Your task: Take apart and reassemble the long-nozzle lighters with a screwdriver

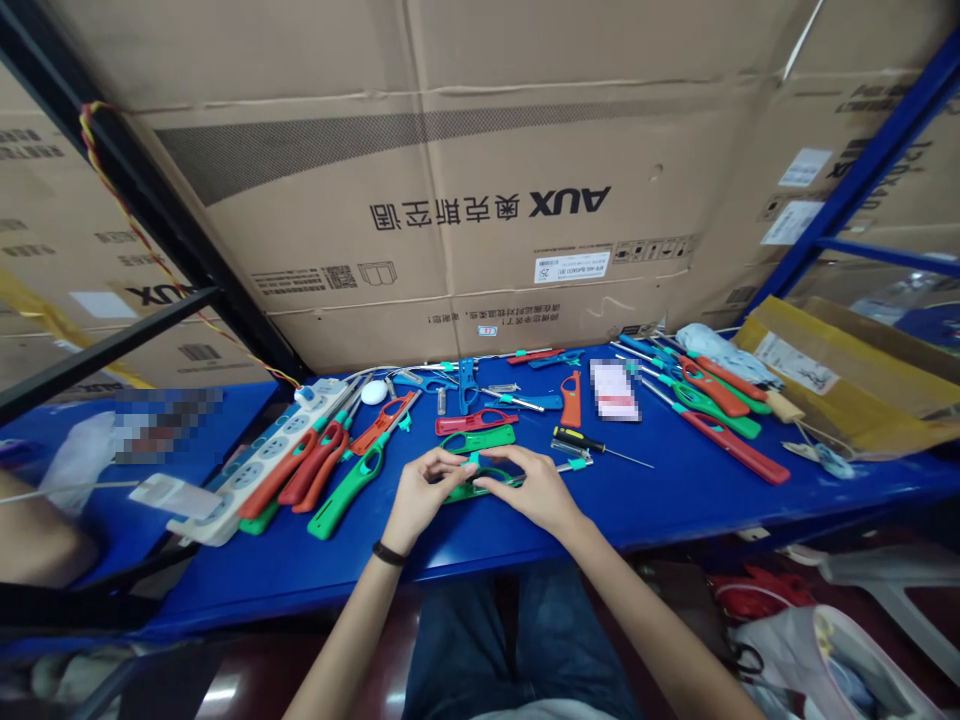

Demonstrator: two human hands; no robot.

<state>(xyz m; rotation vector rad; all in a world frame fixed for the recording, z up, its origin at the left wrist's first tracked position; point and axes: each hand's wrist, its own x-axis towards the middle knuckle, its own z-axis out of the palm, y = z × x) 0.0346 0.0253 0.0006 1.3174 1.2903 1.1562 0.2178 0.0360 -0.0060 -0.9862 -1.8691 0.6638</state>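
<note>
My left hand (421,492) and my right hand (538,490) meet over the front of the blue table. Fingers and thumbs of both are closed around a green utility lighter (459,494), whose casing is largely covered by them. A small teal piece (474,458) shows between the fingertips. Just beyond lie a green lighter casing (480,438) and a red one (478,421). To the right of my right hand are a yellow-and-black screwdriver (579,440) and a metal lighter rod with a teal piece (576,464).
Several red and green lighters (349,490) lean by a white power strip (274,455) on the left. Another pile of lighters (705,395) lies right, beside a yellow-taped carton (847,370). Blue casings (469,385) lie at the back, before a large cardboard box (480,200).
</note>
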